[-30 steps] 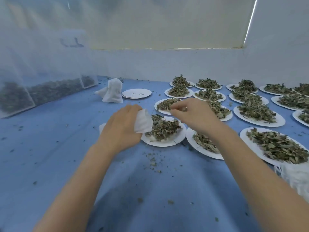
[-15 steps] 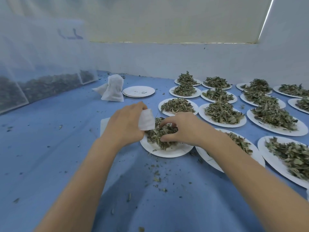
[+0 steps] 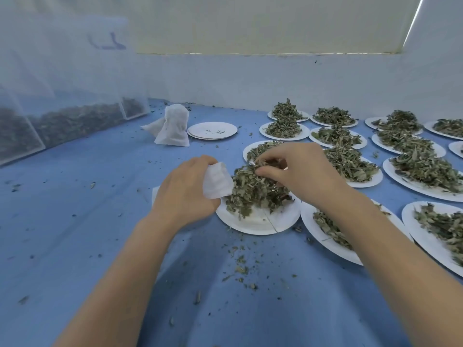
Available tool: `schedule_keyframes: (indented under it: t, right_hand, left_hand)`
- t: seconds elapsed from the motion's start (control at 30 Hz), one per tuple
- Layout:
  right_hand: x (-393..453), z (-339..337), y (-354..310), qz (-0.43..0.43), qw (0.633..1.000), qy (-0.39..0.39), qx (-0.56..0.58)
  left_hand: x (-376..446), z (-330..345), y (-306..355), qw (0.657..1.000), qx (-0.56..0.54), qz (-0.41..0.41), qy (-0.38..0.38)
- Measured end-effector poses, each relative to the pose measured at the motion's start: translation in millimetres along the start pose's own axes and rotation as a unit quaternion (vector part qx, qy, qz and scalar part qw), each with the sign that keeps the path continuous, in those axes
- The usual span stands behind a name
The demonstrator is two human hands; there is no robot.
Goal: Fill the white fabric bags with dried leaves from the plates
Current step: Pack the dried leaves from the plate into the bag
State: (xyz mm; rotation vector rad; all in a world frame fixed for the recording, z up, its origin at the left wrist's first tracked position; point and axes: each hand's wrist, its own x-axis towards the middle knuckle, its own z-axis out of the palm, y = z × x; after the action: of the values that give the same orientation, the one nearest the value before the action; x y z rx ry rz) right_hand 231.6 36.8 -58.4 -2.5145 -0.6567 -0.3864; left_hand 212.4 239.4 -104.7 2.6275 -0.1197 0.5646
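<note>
Nearest us there's loose leaf crumbs (image 3: 240, 269) scattered on the blue cloth (image 3: 75, 221); just past that, our left hand (image 3: 186, 194) grips a small white fabric bag (image 3: 217, 180) with curled fingers, its mouth held at the left edge of the closest paper plate (image 3: 258, 221); our right hand (image 3: 300, 171) is pinching a clump off that plate's pile of dried leaves (image 3: 255, 191), fingers bent around it. So we reckon we're mid-fill on this bag; how full it is, can't tell. To the right and further back, lots of heaped plates (image 3: 423, 169) wait untouched, so most of the job's left. Far left there's a stuffed bag (image 3: 172, 126) standing next to a stack of emptied plates (image 3: 212, 130); looks like one done so far.
</note>
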Motion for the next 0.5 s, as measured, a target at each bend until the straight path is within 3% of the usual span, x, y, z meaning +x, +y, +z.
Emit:
schedule_keyframes:
  t: [0.2, 0.4, 0.5]
  right_hand:
    - [0.5, 0.9, -5.5, -0.009, 0.998, 0.048, 0.035]
    - [-1.2, 8.3, -16.7, -0.058, 0.998, -0.003, 0.029]
    - [-2.6, 13.2, -20.0, -0.047, 0.996, 0.001, 0.077]
  left_hand:
    - [-2.3, 2.9, 5.3, 1.0, -0.002, 0.003, 0.021]
    - [-6.4, 6.9, 16.8, 0.996, -0.042, 0.051, 0.065]
    - [-9.3, 7.9, 21.7, 0.993, -0.021, 0.09, 0.071]
